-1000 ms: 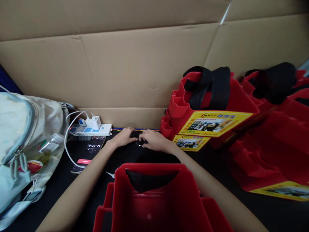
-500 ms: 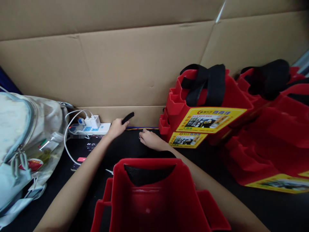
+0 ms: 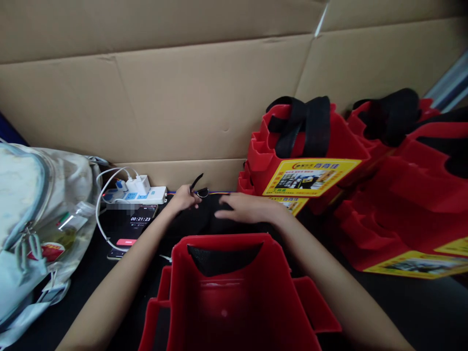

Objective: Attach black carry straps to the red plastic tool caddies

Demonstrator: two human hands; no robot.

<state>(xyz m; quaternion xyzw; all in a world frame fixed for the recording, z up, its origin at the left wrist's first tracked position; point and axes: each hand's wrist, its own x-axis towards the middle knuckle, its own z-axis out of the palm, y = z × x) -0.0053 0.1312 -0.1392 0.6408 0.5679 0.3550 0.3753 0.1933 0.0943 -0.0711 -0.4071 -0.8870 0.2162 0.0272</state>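
Observation:
A red plastic tool box stands open in front of me, its inside facing up. Black webbing shows through the slot in its far wall. Beyond the box, my left hand is closed on a black strap, whose end sticks up past the fingers. A small shiny buckle hangs at the fingertips, its exact shape too small to make out. To the right, my right hand has its fingers stretched out and apart, over black material that I cannot tell from the black table cover.
Red tool boxes with black straps and yellow labels are stacked at right. On the left are a pale backpack, a white power strip with chargers and cables, and a phone showing a timer. Cardboard walls the back.
A shiny buckle now shows by my left hand, and the strap in it is turned edge-on. My right hand has come further over the black material with fingers spread. The view has shifted slightly.

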